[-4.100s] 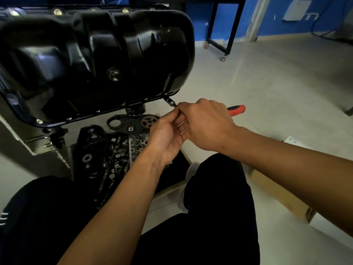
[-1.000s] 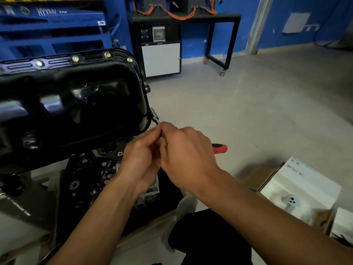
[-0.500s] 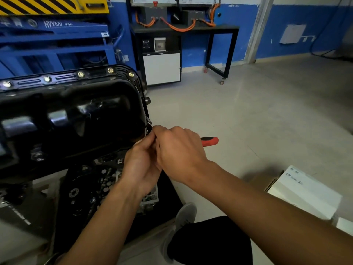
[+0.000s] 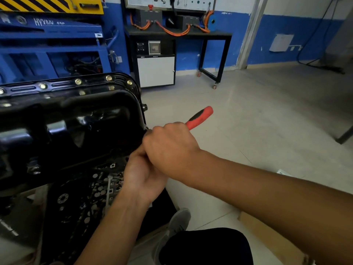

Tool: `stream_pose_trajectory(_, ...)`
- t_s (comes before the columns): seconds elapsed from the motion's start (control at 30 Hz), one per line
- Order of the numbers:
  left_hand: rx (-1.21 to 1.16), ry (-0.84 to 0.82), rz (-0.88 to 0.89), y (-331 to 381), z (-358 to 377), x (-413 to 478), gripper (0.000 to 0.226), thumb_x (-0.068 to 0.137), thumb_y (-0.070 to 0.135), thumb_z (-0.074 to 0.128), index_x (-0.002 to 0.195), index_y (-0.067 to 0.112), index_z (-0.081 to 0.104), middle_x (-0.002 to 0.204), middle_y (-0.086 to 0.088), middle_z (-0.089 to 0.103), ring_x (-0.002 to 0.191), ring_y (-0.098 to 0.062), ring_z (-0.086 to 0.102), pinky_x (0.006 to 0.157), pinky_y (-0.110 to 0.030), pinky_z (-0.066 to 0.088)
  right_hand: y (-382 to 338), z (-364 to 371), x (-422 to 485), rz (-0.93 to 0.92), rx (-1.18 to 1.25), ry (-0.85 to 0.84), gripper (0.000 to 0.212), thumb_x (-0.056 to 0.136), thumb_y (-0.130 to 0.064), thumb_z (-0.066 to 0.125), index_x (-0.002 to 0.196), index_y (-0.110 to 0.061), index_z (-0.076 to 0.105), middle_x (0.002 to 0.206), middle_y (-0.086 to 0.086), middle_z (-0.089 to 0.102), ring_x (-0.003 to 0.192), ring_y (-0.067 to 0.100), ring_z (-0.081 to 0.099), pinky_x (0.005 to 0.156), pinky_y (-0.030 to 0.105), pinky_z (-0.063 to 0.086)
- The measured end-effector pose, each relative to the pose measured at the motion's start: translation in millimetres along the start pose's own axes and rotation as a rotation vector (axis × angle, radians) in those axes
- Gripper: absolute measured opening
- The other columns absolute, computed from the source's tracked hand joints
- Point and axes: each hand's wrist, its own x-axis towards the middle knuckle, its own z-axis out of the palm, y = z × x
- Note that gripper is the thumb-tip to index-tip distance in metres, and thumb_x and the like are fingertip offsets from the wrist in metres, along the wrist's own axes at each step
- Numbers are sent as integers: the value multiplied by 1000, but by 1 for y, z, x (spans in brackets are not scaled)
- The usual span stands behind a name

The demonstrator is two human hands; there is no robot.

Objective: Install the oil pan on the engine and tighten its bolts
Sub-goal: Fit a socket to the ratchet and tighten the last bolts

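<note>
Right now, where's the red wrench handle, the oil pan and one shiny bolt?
red wrench handle (image 4: pixel 206 112): head view, red end.
oil pan (image 4: pixel 76 127): head view, glossy side.
shiny bolt (image 4: pixel 78 81): head view, its head.

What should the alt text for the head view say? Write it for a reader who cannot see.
A person's right hand grips a red-handled tool at the right edge of a black oil pan, with the left hand tucked just beneath, its fingers hidden. Shiny bolts line the pan's far flange; blue workshop equipment stands behind.
</note>
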Motion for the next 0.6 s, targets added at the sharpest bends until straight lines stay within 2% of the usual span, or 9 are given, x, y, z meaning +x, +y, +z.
stream_pose_trajectory(0.1, -52, 37, -36, -2, 6, 0, 29, 99, 27, 46, 121, 14, 60, 118, -8, 61, 127, -23, 55, 112, -36, 37, 6, 3, -2, 89, 139, 11, 9, 85, -17, 55, 88, -21, 48, 76, -4, 44, 78, 30, 64, 47, 30, 8)
stream_pose_trajectory(0.23, -7, 74, -15, -2, 12, -5, 32, 102, 30, 46, 105, 10, 71, 110, -13, 66, 122, -25, 56, 114, -42, 36, 3, 8, -2, 117, 156, -16, 19, 79, -15, 57, 98, -15, 56, 73, -3, 45, 74, 31, 62, 47, 30, 9)
stream_pose_trajectory(0.33, 69, 120, 13, 1, 26, -16, 36, 99, 33, 50, 111, 6, 70, 128, -19, 64, 125, -30, 58, 114, -42, 37, 9, -4, -3, 73, 137, -63, 25, 80, -16, 56, 105, -15, 53, 76, -2, 46, 79, 32, 62, 51, 33, 18)
stream_pose_trajectory(0.37, 106, 129, 20, 3, 32, -22, 35, 98, 32, 52, 106, 5, 72, 126, -20, 65, 123, -31, 60, 111, -41, 41, 11, -10, -4, 71, 142, -75, 22, 80, -17, 55, 102, -17, 51, 74, -2, 45, 80, 32, 62, 52, 33, 21)
stream_pose_trajectory(0.43, 177, 108, 18, 6, 45, -34, 30, 92, 28, 57, 92, 6, 77, 116, -19, 69, 114, -30, 65, 97, -39, 49, 13, -23, -11, 81, 129, -65, 18, 80, -19, 53, 92, -23, 40, 66, -3, 35, 74, 30, 59, 48, 33, 17)
stream_pose_trajectory(0.5, 279, 65, 0, 14, 59, -42, 26, 91, 24, 59, 94, 5, 75, 108, -19, 69, 102, -27, 66, 80, -35, 55, 18, -39, -18, 101, 104, -31, 23, 80, -21, 51, 88, -25, 30, 63, -6, 29, 60, 24, 45, 46, 31, 12)
stream_pose_trajectory(0.53, 370, 34, 11, 19, 65, -44, 27, 94, 23, 57, 99, 3, 73, 102, -17, 69, 95, -25, 66, 71, -34, 56, 23, -47, -21, 122, 118, 1, 22, 79, -23, 51, 87, -26, 31, 63, -7, 31, 56, 22, 38, 46, 31, 12)
stream_pose_trajectory(0.6, 605, -39, 49, 37, 80, -44, 28, 101, 22, 49, 99, 2, 68, 84, -12, 68, 74, -20, 67, 59, -30, 57, 32, -62, -19, 165, 174, 60, 14, 79, -28, 50, 87, -28, 40, 63, -7, 41, 58, 22, 41, 46, 30, 19)
